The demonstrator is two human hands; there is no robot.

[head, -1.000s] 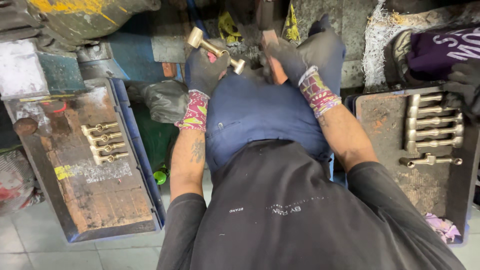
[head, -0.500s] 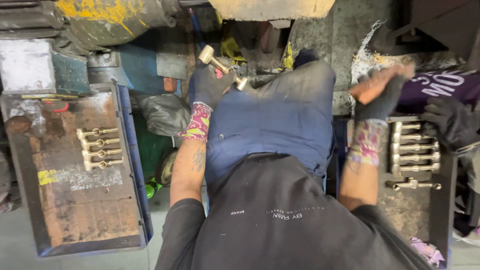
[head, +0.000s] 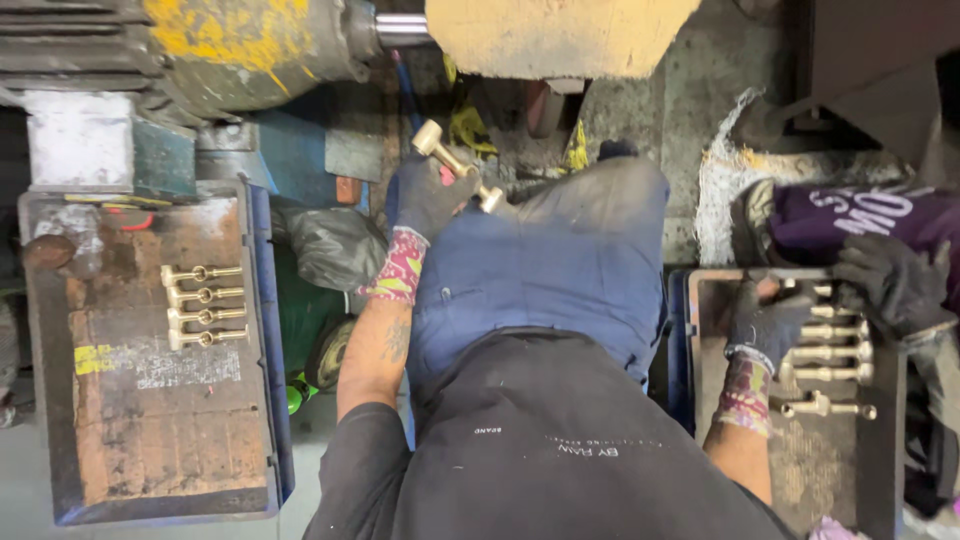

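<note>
L hand [head: 428,197], dark glove, fingers closed round a brass fitting [head: 457,165] w/ both ends sticking out past the fist, held above the lap just below the machine's wheel. R hand [head: 768,325], gloved, fingers curled down onto unpolished fittings [head: 835,352] in the right tray [head: 715,420]; can't tell if one is gripped. Another person's gloved hand [head: 893,283] sits just beyond those fingers. Four brass fittings [head: 203,305] lie in the left tray [head: 150,430], well apart from L fingers.
</note>
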